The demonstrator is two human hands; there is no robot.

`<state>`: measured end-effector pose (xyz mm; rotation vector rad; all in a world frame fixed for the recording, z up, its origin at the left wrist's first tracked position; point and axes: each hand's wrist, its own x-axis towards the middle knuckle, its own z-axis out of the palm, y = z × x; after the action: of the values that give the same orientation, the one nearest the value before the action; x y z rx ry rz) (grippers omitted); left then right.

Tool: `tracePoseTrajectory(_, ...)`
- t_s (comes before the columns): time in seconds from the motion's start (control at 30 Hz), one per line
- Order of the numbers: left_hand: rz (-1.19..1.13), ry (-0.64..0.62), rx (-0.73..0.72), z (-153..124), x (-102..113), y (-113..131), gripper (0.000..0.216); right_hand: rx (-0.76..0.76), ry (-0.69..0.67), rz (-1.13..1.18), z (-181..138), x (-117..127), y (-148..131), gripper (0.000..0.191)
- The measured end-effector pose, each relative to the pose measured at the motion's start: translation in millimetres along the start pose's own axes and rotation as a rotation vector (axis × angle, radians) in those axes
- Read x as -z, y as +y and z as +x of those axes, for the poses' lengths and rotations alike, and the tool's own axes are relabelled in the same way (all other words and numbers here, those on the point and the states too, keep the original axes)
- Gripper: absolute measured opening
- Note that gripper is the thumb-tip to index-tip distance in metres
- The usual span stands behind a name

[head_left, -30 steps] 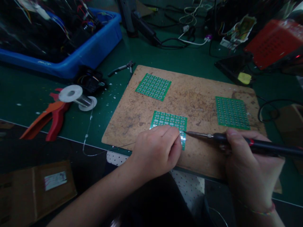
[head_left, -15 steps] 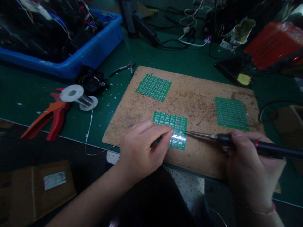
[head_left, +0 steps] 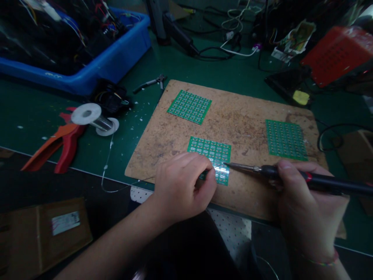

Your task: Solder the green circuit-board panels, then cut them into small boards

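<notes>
My right hand (head_left: pixel 309 202) is closed round the handle of a soldering iron (head_left: pixel 269 169), its tip touching or just over the near green circuit board panel (head_left: pixel 210 147). My left hand (head_left: pixel 186 182) pinches thumb and forefinger together above that panel and covers its left part. Thin solder wire (head_left: pixel 105 167) runs from a spool (head_left: pixel 99 119) over the table edge to my left hand; its end at the fingertips is hard to make out. Two more panels lie flat on the brown board (head_left: pixel 239 116): one at the upper left (head_left: pixel 190 106), another at the right (head_left: pixel 286 140).
Red-handled pliers (head_left: pixel 68 142) lie beside the spool, and small cutters (head_left: pixel 151 83) sit behind the brown board. A blue bin (head_left: pixel 116 62) of wired parts stands at the back left. At right are a red box (head_left: pixel 335 56) and an iron stand with yellow sponge (head_left: pixel 300 97).
My left hand has shifted slightly right over the near panel, its fingers more curled. The soldering iron's tip has moved a little left, further onto the panel.
</notes>
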<state>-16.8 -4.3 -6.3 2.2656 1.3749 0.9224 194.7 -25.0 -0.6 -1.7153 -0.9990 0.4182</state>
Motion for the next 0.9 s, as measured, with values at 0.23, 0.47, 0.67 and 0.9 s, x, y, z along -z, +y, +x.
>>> tracePoseTrajectory(0.23,0.008,-0.018,-0.001,-0.2,-0.5,-1.9,0.009,0.012,-0.014,-0.039,-0.1,-0.5,-0.3,0.020)
tracePoseTrajectory(0.47,0.017,-0.024,-0.002,1.2,-2.0,-1.8,0.011,0.011,-0.013,-0.061,0.3,0.3,-1.4,0.021)
tracePoseTrajectory(0.67,0.039,-0.043,0.009,1.5,-3.7,-2.6,0.011,0.014,-0.023,-0.074,0.2,0.9,-2.4,0.020)
tracePoseTrajectory(0.9,0.046,-0.056,0.002,2.4,-4.3,-2.1,0.010,0.015,-0.015,-0.074,0.3,0.3,-2.9,0.021)
